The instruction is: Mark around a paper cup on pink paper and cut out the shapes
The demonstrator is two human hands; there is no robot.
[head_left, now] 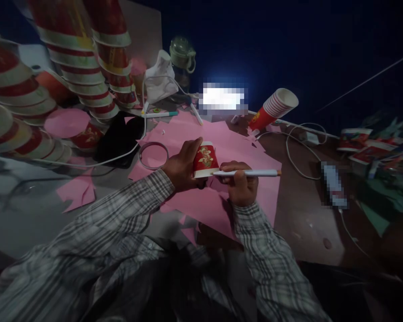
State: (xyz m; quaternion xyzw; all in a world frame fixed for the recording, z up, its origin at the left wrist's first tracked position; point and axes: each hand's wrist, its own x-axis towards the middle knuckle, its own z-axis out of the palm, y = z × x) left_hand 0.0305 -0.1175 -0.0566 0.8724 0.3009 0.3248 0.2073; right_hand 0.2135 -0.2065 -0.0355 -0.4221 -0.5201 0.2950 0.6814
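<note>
My left hand [183,165] is closed around a red paper cup [205,160] with a gold pattern and white edges. Between the fingers and thumb of my right hand [241,184] is a white marker [258,173] with an orange end. It lies nearly level, its tip at the cup's lower right edge; whether it touches cannot be made out. Both hands are above pink paper sheets [265,197] spread on the table. Left of my left hand, a grey ring [153,155] rests on the paper.
Tall stacks of red-and-white cups [83,67] crowd the left. A leaning cup stack [273,107] stands at the back right. Markers [159,114], a black phone-like object [121,138] and a lidded bottle [182,56] lie farther back. White cables [293,156] cross the table; paper scraps fill the right.
</note>
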